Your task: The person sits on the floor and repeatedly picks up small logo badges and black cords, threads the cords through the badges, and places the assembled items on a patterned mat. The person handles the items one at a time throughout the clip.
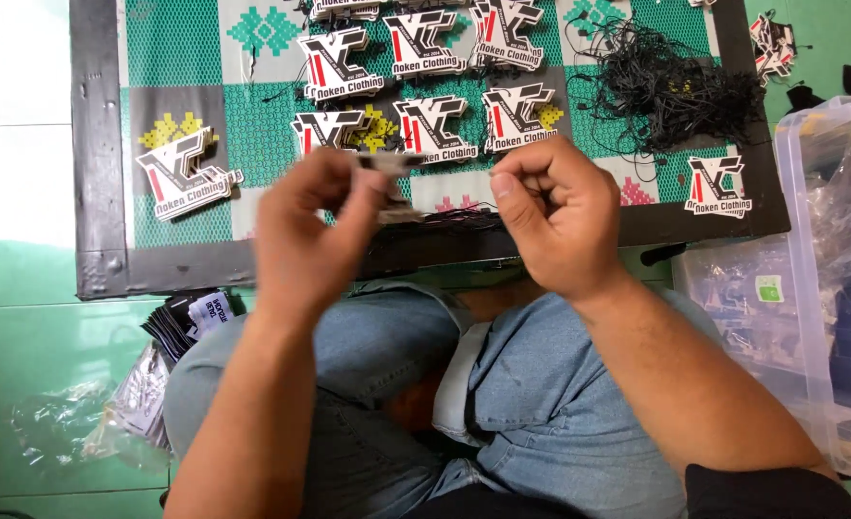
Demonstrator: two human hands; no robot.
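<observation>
My left hand (308,231) pinches a small die-cut card tag (387,163), held edge-on and blurred, above my lap. My right hand (552,219) is curled close beside it, fingertips pinched on what looks like a thin black string (459,208) that runs toward the tag. Both hands hover over the near edge of a green patterned mat (252,115). Several piles of black, white and red die-cut tags (428,127) lie in rows on the mat just beyond my hands. A tangle of black strings (670,88) sits at the mat's far right.
A single tag pile (183,175) lies at the mat's left, another (718,185) at its right. A clear plastic bin (819,279) stands on the right. Plastic bags and a stack of dark cards (180,322) lie by my left knee on green floor tiles.
</observation>
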